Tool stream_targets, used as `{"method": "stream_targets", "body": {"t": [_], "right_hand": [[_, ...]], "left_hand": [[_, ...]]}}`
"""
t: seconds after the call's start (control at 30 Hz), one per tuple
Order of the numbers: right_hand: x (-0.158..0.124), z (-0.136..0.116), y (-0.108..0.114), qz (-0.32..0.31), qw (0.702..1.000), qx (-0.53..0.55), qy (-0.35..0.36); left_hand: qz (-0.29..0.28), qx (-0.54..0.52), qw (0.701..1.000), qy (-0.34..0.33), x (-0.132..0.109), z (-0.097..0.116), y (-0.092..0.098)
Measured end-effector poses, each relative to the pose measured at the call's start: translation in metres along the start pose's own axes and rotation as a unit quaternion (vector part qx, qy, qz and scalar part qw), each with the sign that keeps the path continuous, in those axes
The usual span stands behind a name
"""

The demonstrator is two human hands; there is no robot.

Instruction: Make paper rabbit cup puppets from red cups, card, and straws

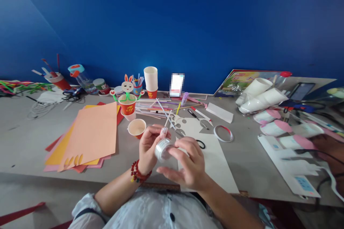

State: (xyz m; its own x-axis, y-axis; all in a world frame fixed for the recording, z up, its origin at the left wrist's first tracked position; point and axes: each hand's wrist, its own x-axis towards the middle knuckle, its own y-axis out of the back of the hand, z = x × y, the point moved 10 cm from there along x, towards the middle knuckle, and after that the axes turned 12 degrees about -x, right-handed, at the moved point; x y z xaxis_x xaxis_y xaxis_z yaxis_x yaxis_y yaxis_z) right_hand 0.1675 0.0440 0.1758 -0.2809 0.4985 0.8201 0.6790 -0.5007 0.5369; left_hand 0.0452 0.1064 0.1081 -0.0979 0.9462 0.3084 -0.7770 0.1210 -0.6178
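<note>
My left hand, with a red beaded bracelet at its wrist, pinches a thin white stick that points up and away. A roll of clear tape sits between my two hands, in front of the left fingers. The index and middle fingers of my right hand reach onto the roll at its core, while the thumb stands apart below. Slight blur hides the exact grip. Beyond the hands lie scissors and a sheet of white paper with cut-outs at its far end.
Coloured paper sheets are stacked at left, near an open paper cup and a red cup with a rabbit figure. Thin sticks lie behind. At right are a tape ring, a power strip and bagged white cups.
</note>
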Motion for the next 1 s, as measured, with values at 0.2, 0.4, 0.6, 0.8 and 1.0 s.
{"method": "stream_targets", "body": {"t": [0.2, 0.4, 0.6, 0.8, 1.0], "right_hand": [[-0.003, -0.007, -0.006, -0.026, 0.998, -0.059, 0.006], [0.017, 0.005, 0.003, -0.081, 0.996, 0.031, -0.003], [0.027, 0.018, 0.013, -0.075, 0.997, 0.005, 0.0], [0.027, 0.03, 0.011, -0.065, 0.997, -0.003, -0.039], [0.026, 0.029, 0.012, -0.054, 0.998, -0.003, -0.045]], "left_hand": [[0.044, 0.039, 0.998, 0.011, 0.0, -0.007, 0.012], [0.06, 0.051, 0.996, 0.029, 0.003, -0.012, 0.024], [0.061, 0.036, 0.996, 0.058, 0.0, -0.014, 0.02], [0.08, -0.026, 0.993, 0.086, 0.0, -0.014, 0.013], [0.07, -0.044, 0.993, 0.089, 0.001, -0.015, 0.012]]}}
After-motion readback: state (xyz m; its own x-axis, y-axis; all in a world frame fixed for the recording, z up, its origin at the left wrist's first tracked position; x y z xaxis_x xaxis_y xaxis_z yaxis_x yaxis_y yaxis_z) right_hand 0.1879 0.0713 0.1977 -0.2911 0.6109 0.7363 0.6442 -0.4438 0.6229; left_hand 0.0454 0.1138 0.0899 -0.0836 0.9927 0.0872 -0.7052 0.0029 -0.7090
